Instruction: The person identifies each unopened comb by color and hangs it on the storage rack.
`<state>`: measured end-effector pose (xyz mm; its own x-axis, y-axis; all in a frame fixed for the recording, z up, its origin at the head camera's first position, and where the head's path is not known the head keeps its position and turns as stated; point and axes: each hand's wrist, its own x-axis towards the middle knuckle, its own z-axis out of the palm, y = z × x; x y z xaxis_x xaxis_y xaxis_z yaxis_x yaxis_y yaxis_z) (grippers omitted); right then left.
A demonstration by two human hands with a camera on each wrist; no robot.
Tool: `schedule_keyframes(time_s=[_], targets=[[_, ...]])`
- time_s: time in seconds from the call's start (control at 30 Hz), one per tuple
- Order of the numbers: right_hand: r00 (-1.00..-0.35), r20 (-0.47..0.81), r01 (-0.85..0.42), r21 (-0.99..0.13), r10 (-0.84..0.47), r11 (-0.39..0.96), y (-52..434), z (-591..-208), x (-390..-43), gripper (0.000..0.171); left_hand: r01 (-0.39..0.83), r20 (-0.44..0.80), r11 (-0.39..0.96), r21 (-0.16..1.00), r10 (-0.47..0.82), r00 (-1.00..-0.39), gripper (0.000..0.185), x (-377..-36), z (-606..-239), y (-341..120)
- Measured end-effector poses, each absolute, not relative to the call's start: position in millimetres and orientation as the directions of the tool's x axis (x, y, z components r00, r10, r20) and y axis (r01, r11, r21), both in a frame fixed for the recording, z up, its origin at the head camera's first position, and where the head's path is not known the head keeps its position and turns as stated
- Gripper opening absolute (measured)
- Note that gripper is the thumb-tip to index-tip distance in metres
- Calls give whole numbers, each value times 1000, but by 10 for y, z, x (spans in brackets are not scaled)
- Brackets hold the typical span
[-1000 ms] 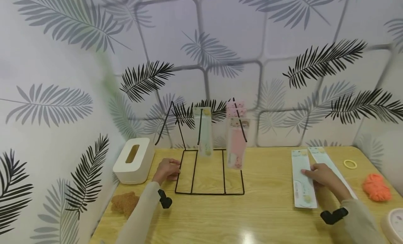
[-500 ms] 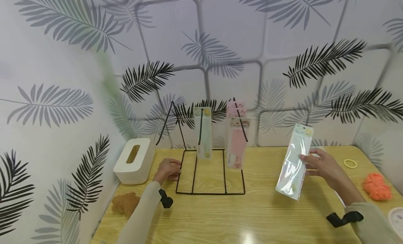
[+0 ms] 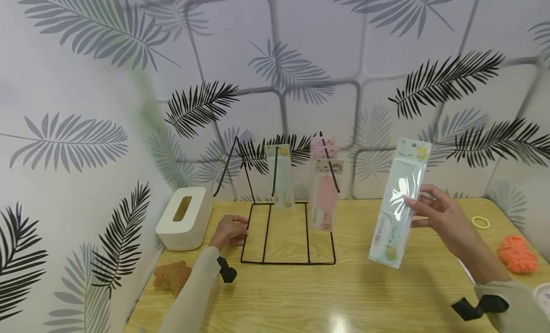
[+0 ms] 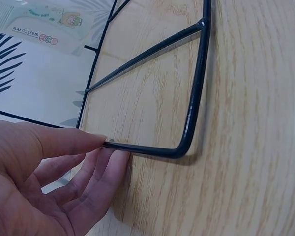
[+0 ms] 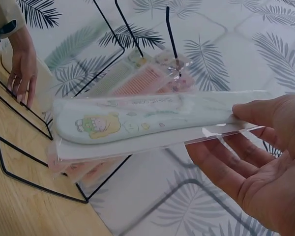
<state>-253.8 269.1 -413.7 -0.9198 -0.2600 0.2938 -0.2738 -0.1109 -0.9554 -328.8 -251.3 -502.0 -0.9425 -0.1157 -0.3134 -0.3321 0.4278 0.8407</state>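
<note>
My right hand (image 3: 442,218) pinches a packaged pale green comb (image 3: 399,204) by its side, raised over the right part of the table and tilted. In the right wrist view the comb's handle (image 5: 98,125) shows a small cartoon print through the clear wrapper. My left hand (image 3: 229,231) pinches the left base wire of a black wire display rack (image 3: 288,263), thumb on one side and fingers on the other. One green packaged comb (image 3: 283,177) hangs on the rack's left hook, and several pink packaged combs (image 3: 325,199) hang on the right one.
A white tissue box (image 3: 184,218) stands left of the rack, with a brown fuzzy thing (image 3: 172,275) in front of it. To the right lie a yellow ring (image 3: 481,222) and an orange yarn bundle (image 3: 517,254). The patterned wall (image 3: 386,84) rises behind the table.
My right hand has picked a packaged comb up off the table, raised it and tilted it, its top end leaning right. The left hand has stayed on the rack.
</note>
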Motion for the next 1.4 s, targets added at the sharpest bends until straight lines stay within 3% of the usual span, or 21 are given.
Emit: schedule_keyframes(time_s=[0.17, 0.33, 0.53, 0.97, 1.4], targets=[[-870, 381, -364, -924, -312, -114, 2492, -4022, -2451, 38, -330, -309, 425, 843, -118, -944, 40, -3300, -5022, -2523], [-781, 451, -435, -889, -432, -142, 2301, -3955, -2339, 44, -337, -317, 419, 843, -119, -941, 39, -3300, -5024, -2524], [-724, 468, -488, -867, -507, -102, 2048, -3941, -2278, 49, -339, -317, 411, 846, -123, -940, 39, -3296, -5027, -2531], [-714, 404, -493, -870, -572, 1, 1509, -4092, -2189, 27, -334, -319, 406, 851, -105, -942, 38, -3312, -5039, -2541], [-760, 317, -419, -906, -567, 54, 882, -4262, -2212, 27, -344, -324, 399, 850, -121, -938, 38, -3320, -5037, -2539]])
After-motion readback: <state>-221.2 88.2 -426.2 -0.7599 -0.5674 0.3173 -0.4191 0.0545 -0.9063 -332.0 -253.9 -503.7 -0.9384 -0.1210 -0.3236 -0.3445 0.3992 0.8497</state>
